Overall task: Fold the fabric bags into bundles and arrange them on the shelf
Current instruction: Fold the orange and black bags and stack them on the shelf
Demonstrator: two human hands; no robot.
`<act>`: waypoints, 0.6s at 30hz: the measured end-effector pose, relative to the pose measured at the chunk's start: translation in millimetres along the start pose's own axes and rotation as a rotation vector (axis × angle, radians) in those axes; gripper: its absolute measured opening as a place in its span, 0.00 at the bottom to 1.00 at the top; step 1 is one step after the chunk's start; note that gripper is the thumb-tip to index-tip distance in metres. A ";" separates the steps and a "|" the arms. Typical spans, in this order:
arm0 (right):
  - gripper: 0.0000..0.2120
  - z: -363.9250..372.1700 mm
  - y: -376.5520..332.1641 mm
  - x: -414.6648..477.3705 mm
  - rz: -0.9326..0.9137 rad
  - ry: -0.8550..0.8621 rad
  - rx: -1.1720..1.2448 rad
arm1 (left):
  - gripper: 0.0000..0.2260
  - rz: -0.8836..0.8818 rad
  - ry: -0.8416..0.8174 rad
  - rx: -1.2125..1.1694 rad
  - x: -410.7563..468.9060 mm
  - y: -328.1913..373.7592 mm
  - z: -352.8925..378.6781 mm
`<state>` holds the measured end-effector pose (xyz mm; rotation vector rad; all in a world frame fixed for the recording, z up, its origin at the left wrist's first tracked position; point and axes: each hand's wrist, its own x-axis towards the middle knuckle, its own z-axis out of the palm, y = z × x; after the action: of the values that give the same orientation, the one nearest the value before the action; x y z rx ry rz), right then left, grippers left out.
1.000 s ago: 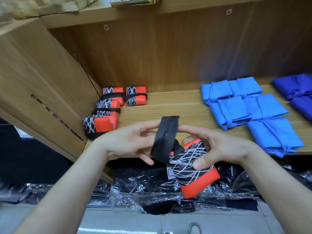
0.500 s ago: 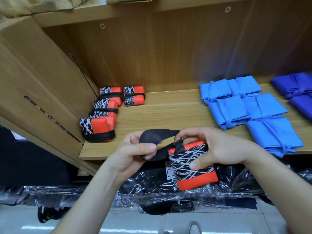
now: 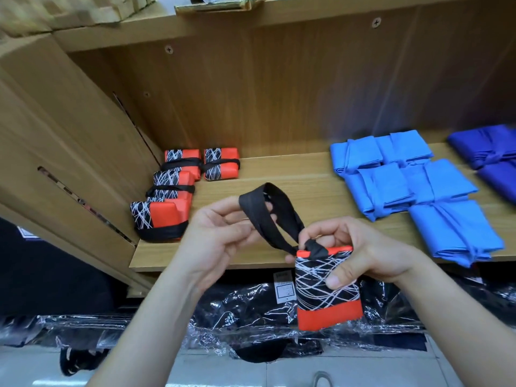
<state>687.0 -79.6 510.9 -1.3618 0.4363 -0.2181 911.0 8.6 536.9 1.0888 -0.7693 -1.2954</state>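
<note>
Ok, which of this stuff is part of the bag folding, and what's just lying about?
In the job: orange patterned bag in the right hand; its black strap, held by the left hand; four orange bundles, light blue bundles and dark blue bundles on the shelf.
Lying about: plastic-wrapped black packs below the shelf; white label among them.

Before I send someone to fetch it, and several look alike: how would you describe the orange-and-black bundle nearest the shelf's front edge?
Find the wooden shelf and go to its left end, to the orange-and-black cluster. The front bundle sits closest to the shelf's edge. Its broad black band wraps its near side, while the other bundles have thin straps across their middles.
</note>
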 end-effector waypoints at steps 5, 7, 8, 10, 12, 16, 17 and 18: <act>0.26 -15.8 9.4 -5.3 -0.079 -0.051 0.116 | 0.35 0.599 0.040 1.320 1.0 6.7 -26.9; 0.25 -19.4 4.7 -6.2 -0.063 -0.100 0.116 | 0.41 0.896 -0.152 1.715 -2.8 7.6 -20.5; 0.24 -20.7 1.5 -5.8 -0.035 -0.124 0.106 | 0.37 1.027 -0.226 1.841 -3.9 8.8 -13.1; 0.24 -21.9 -4.1 -5.0 0.010 -0.170 0.089 | 0.17 1.240 -0.380 1.961 2.0 12.7 2.0; 0.24 -24.6 -6.4 -5.1 0.025 -0.181 0.088 | 0.07 1.249 -0.575 1.921 8.6 19.8 10.4; 0.24 -28.4 -9.2 -7.1 -0.040 -0.157 0.168 | 0.15 0.469 -0.717 1.404 3.6 37.5 21.1; 0.24 -26.7 -9.5 -5.9 -0.065 -0.155 0.182 | 0.14 0.271 -0.701 1.125 1.0 37.4 20.9; 0.24 -24.3 -9.8 -5.4 -0.098 -0.149 0.205 | 0.10 0.115 -0.682 0.825 -1.1 36.8 22.6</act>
<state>672.8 -101.1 518.0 -1.1899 0.2162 -0.2335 903.2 3.0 579.0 1.1926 -1.9692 -1.2756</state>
